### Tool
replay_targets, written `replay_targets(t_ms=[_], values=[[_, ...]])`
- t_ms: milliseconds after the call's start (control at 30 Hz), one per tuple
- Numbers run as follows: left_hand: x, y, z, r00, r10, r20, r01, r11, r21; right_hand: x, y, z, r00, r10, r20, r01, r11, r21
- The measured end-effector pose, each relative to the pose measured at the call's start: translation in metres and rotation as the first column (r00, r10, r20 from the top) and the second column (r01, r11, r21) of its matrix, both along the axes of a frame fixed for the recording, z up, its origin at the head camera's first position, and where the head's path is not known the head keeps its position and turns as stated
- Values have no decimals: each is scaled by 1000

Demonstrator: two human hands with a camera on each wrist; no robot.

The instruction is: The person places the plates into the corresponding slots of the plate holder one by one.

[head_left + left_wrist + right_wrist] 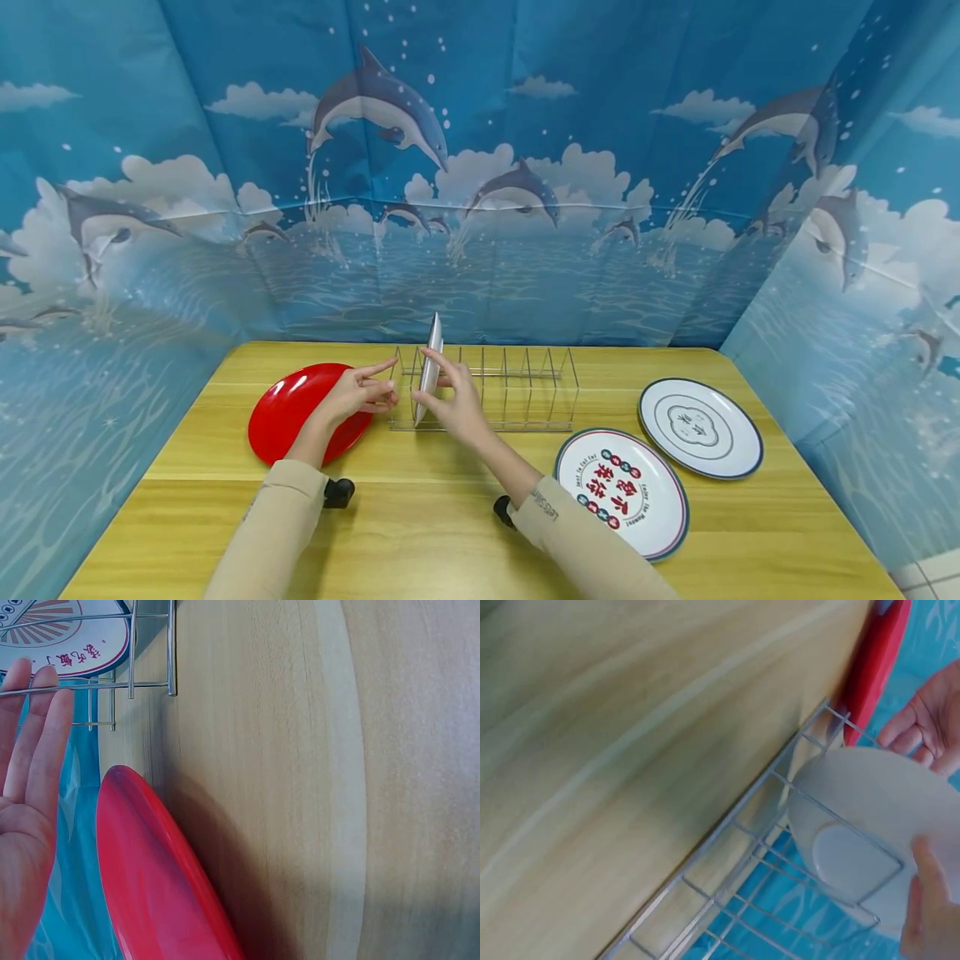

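A white plate [431, 367] stands on edge in the leftmost slot of a wire rack [517, 392] on the wooden tabletop [450, 517]. The right hand [454, 402] has its grip on the plate: the fingers [437, 360] curl against its back face and rim, as the right wrist view shows with the thumb on the plate's underside, so the plate stays upright between the wires rather than tipping. The left hand [358, 393] hovers just to the left of that grip, its fingers straight and apart, the forefinger pointing toward the plate's printed face without clearly touching it; it looks placed to steady the plate should it lean.

Below and left of the left hand, a red plate [300, 410] lies flat on the tabletop, close beside the rack's end. Well to the right of the grip, two patterned plates lie flat: one with red characters [621, 492] nearer the person, one with a grey motif [699, 427] further off. The rack's other slots stand unfilled.
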State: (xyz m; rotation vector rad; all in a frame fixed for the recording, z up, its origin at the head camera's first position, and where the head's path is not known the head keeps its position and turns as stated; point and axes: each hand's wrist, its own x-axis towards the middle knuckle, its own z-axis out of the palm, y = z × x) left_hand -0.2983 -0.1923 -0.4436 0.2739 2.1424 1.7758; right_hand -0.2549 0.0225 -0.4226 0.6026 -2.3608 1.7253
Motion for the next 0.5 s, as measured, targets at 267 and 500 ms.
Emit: replay_targets(t_ms=[267, 500], values=[[-1, 1, -1, 1000, -1, 14, 1, 1000, 31, 14, 42, 34, 998, 62, 15, -59, 990, -131], [1, -1, 0, 1000, -11, -15, 11, 1000, 26, 33, 103, 58, 996, 7, 88, 14, 972, -235]])
